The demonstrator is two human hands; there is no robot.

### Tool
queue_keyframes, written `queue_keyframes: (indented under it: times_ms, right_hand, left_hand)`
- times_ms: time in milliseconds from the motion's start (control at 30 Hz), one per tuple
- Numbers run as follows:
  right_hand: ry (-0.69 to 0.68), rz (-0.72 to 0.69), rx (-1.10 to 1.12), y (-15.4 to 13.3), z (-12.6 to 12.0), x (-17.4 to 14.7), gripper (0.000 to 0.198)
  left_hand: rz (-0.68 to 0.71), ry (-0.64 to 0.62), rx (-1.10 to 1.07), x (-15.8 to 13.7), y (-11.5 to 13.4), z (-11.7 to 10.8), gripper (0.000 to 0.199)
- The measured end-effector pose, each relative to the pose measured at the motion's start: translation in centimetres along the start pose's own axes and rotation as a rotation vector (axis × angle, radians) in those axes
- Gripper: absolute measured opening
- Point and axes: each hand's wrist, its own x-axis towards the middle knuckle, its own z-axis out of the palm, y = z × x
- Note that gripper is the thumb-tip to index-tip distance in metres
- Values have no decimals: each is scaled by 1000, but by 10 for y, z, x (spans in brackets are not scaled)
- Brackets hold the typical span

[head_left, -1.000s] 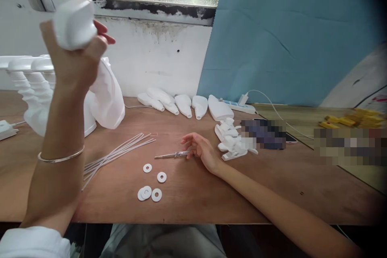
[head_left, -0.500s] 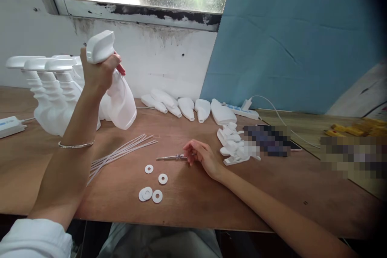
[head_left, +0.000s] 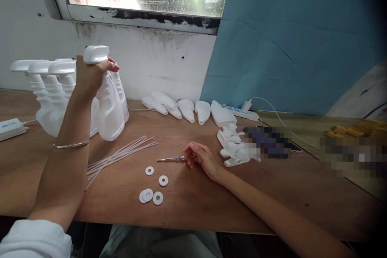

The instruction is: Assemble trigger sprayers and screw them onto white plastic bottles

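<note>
My left hand (head_left: 92, 74) is wrapped round the neck of a white spray bottle (head_left: 111, 119), just under its trigger head. This bottle is nearly upright at the right end of a group of similar white spray bottles (head_left: 50, 105); whether its base touches the table cannot be made out. Lying on its side on the tabletop, my right hand (head_left: 202, 159) has its fingers curled over one end of a slim metal rod (head_left: 167, 159). The rod's far end points left, and its near end is hidden by the fingers. White washers (head_left: 163, 180) lie in front of it.
Thin white tubes (head_left: 121, 155) lie crossed between my arms. Several empty white bottles (head_left: 186, 109) rest along the wall. White trigger parts (head_left: 234, 145), a power strip (head_left: 246, 113) and a blurred dark phone-like object (head_left: 296, 148) are on the right. Another white plug box (head_left: 12, 128) sits far left.
My left hand has lowered the spray bottle and moved it slightly left, and the bottle has gone from tilted to nearly upright beside the others. My right hand has stayed in place.
</note>
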Motion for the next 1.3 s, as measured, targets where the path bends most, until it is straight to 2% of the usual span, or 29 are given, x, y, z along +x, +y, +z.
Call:
queue_keyframes:
  times_ms: [133,300,500,667,900,1100,1300]
  right_hand:
    - [0,5,-6,0,0,0,31]
    - [-3,12,-19,0,0,0,29]
    - [-8,13,-39,-1,0,0,26]
    - [-15,9,-50,-1,1,0,23]
    - [-11,1,-78,-3,2,-1,22]
    - [-14,1,-88,-3,3,-1,22]
    - [-18,-4,-94,-3,3,-1,21]
  left_hand:
    - [-123,22,-119,0,6,-6,4]
    - [-192,108,-37,2,-4,-9,9]
    - [-219,-50,-81,2,-12,-9,8]
    - [-269,-75,-94,0,-16,-7,10]
    - [-363,-163,-144,1,-42,0,30]
    - [-462,-223,-325,-9,-34,2,36]
    - [-457,-223,-352,-10,-33,0,46]
